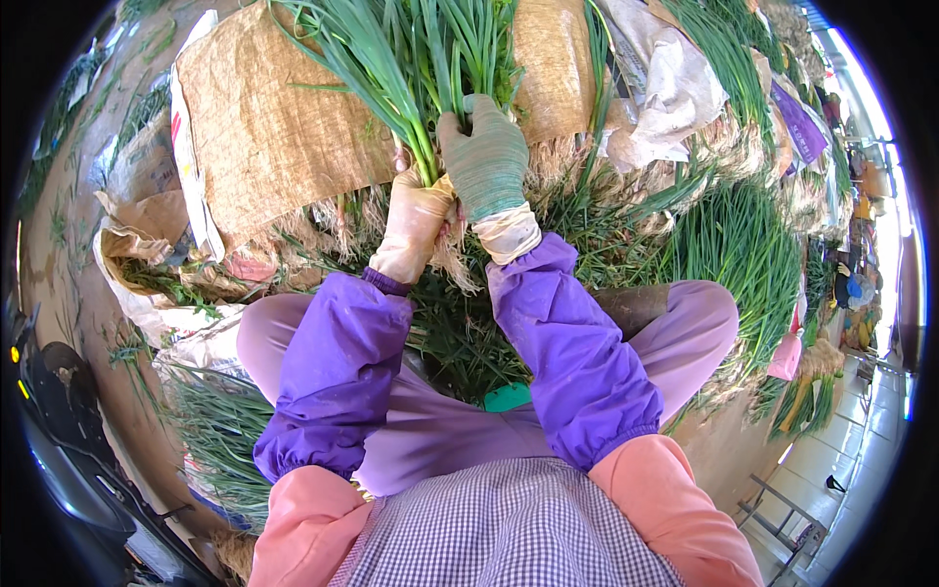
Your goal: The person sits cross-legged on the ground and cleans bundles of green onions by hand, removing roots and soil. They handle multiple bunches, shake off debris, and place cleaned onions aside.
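My left hand (414,224), in a pale rubber glove, is closed around a few green onions (422,139) just above their roots. Their long leaves fan up and away from me, and pale stringy roots (455,265) hang below, between my wrists. My right hand (486,158) wears a greenish knit glove over a pale cuff. It lies right beside the left one, its fingertips among the upright leaves. Its palm side is hidden, so I cannot tell whether it grips any stalks. Cut leaves and trimmings (469,337) lie beneath both hands, between my knees.
A brown woven sack (286,125) covers rooted bunches in front of me. More green onions (733,242) are heaped at right, and others (220,433) at left. A green plastic object (506,397) shows below my lap. A motorbike (81,455) stands left; a metal frame (781,517) stands right.
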